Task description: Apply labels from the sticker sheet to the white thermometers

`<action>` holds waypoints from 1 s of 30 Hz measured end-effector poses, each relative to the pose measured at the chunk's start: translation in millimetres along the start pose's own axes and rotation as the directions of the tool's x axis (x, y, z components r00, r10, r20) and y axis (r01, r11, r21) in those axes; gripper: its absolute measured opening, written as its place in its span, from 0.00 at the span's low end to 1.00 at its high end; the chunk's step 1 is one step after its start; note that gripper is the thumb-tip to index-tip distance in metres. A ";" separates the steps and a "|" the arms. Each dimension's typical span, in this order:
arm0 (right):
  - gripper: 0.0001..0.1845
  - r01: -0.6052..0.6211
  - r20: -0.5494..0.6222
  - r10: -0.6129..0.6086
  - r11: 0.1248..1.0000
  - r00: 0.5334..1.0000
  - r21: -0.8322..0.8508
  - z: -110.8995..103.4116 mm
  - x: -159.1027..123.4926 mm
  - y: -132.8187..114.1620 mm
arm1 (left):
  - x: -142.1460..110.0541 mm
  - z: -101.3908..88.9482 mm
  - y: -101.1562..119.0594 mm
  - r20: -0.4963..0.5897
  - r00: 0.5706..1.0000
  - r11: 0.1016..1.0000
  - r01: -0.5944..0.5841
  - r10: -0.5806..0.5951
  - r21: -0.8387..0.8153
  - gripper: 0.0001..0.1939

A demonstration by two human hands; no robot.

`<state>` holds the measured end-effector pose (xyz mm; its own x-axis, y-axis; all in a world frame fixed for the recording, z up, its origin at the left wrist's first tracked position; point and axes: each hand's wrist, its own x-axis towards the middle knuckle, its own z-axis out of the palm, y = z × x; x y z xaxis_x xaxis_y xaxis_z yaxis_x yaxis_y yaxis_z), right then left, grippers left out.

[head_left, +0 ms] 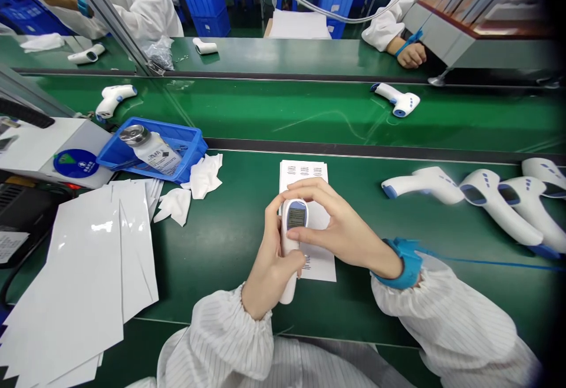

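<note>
White plastic infrared thermometer sits display-up over the printed sheet on the green worktop. My left hand wraps its handle; my right hand pinches its head between curled fingers, leaving neither hand free.

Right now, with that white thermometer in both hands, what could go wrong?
The infrared thermometer is held between the left hand and right hand, so a slip could drop it onto the printed sheets below. The right hand's fingers lie close to its display and might smudge it. If knocked, the tilted bottle in the blue tray could perhaps tip toward the white wipes.
</note>
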<state>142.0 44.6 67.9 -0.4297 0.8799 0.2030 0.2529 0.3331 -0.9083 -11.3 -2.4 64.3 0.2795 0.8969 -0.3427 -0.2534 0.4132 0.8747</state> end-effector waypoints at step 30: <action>0.19 -0.494 0.151 0.486 0.869 0.861 0.021 -4.3 31.4 24.5 | 16.1 -17.2 4.0 0.087 0.973 0.898 -0.229 0.211 0.375 0.53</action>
<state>138.4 81.9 53.6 -0.3779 0.8680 -0.3220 0.4141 -0.1526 -0.8973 -23.7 16.4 56.4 0.2993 0.9467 -0.1188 0.0557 0.1069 0.9927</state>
